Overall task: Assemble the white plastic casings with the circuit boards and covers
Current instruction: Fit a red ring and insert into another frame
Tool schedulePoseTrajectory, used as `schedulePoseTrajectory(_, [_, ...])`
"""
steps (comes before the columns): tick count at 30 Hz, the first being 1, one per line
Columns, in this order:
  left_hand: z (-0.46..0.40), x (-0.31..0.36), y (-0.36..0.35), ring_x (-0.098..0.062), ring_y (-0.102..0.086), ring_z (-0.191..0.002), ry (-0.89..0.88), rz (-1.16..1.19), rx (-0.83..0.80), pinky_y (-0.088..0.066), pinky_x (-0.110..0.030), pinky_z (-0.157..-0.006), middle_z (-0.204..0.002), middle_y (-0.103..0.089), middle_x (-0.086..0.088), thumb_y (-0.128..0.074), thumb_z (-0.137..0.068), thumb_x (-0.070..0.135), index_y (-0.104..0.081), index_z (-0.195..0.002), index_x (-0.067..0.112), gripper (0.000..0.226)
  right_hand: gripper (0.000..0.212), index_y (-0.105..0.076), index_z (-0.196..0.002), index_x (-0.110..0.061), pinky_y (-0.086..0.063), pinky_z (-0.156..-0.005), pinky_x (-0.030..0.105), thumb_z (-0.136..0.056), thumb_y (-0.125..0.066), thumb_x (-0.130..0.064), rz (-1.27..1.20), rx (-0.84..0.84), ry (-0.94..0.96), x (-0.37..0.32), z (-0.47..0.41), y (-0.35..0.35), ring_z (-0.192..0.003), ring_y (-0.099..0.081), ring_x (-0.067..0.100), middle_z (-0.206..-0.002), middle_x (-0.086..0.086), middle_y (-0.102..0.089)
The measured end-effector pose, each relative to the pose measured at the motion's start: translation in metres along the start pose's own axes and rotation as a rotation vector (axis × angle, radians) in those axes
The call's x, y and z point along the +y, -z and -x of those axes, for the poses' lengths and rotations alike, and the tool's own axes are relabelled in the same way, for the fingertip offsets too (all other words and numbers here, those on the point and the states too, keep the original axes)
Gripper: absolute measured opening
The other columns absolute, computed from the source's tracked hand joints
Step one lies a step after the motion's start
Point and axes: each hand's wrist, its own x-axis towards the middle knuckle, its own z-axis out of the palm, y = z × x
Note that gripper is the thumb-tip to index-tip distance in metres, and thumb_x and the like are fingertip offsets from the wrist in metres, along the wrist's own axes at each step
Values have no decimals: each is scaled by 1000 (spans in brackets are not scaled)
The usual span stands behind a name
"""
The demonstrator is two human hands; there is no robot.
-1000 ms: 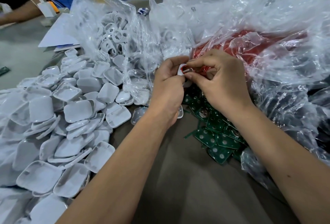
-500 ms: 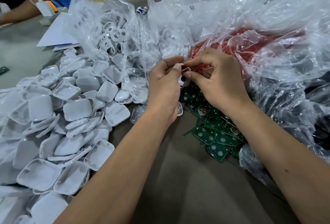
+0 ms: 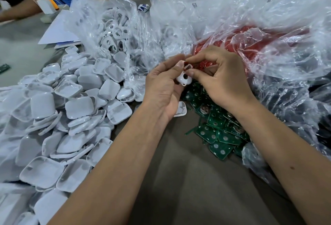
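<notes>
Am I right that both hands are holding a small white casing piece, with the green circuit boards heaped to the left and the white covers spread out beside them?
Not quite. In the head view the left hand and right hand do hold the white casing piece, but the green circuit boards lie under the right hand, on the right. The white covers are heaped on the left.

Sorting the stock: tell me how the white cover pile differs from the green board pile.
The white covers form a big heap at left; the green circuit boards form a smaller cluster under the right hand. Covers are plain, rounded shells; boards are flat with silver dots. Both lie loose on the table.
</notes>
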Motion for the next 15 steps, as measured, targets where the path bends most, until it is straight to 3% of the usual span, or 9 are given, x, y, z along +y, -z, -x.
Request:
schedulePoseTrajectory(7, [0, -5, -2, -39, -70, -105, -81, -120, 40, -58, -47, -93, -119, -68, -31, -53, -100, -8, -68, -109, -8, 17, 20, -80, -101, -13, -62, -76, 33, -82, -88, -13, -16, -14, -10, 0, 0, -2, -88, -72, 11, -100, -3, -72])
schedulePoseTrajectory(11, [1, -6, -1, -24, -70, -84, -86, -197, -8, -58, -33, -74, -101, -73, -23, -58, -95, -13, -66, -116, -9, 23, 18, -79, -100, -12, -63, -79, 35, -84, -87, -13, -56, -12, -62, 3, 0, 0, -88, -74, 10, -99, -3, -75])
schedulePoseTrajectory(15, [0, -7, -1, -34, -69, -97, -101, -211, 5, -57, -37, -79, -112, -71, -30, -53, -98, -12, -65, -119, -11, 24, 18, -80, -98, -15, -63, -81, 34, -82, -87, -10, -79, 3, -110, 3, -1, 0, -84, -75, 7, -91, -7, -77])
